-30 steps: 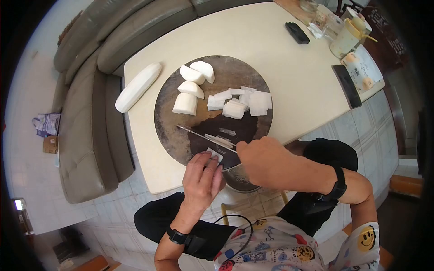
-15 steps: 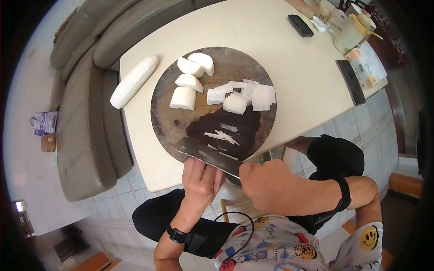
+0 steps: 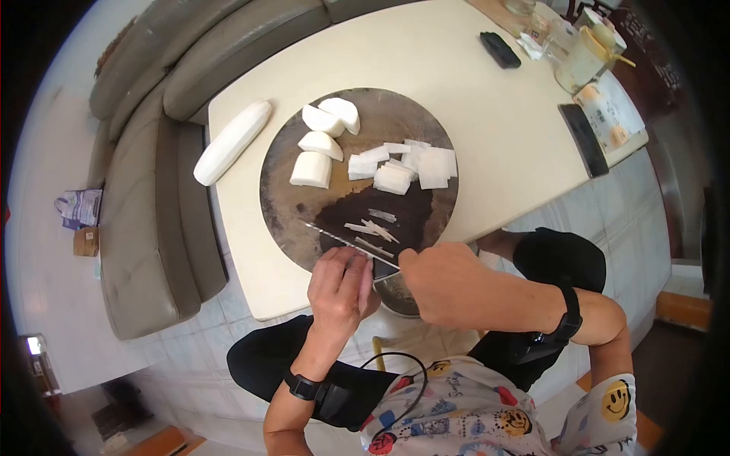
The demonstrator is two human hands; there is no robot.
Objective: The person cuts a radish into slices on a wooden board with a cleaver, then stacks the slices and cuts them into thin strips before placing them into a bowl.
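My right hand [image 3: 449, 285] is closed around the handle of a kitchen knife [image 3: 351, 245]. Its blade appears nearly edge-on, slanting over the near rim of the round chopping board [image 3: 285, 201]. Right beside the blade, my left hand [image 3: 340, 283] has its fingers curled and pressed together at the board's edge; what lies under them is hidden. A few thin white strips [image 3: 371, 229] are scattered beyond the knife on a wet dark patch. Thin white radish slices [image 3: 391, 179] lie in overlapping stacks at the board's right, and thick radish chunks [image 3: 310, 169] stand at its left.
A whole peeled white radish [image 3: 233, 143] lies on the cream table [image 3: 266, 292] left of the board. Toward the far right are a black phone [image 3: 584, 140], a small black object [image 3: 499, 49] and a yellow-rimmed jug [image 3: 582, 64]. A grey sofa [image 3: 148, 220] borders the table's left side.
The knife blade has turned from showing its broad face to nearly edge-on. Another thin strip shows more clearly beside it. Both hands stay close to the board's near edge.
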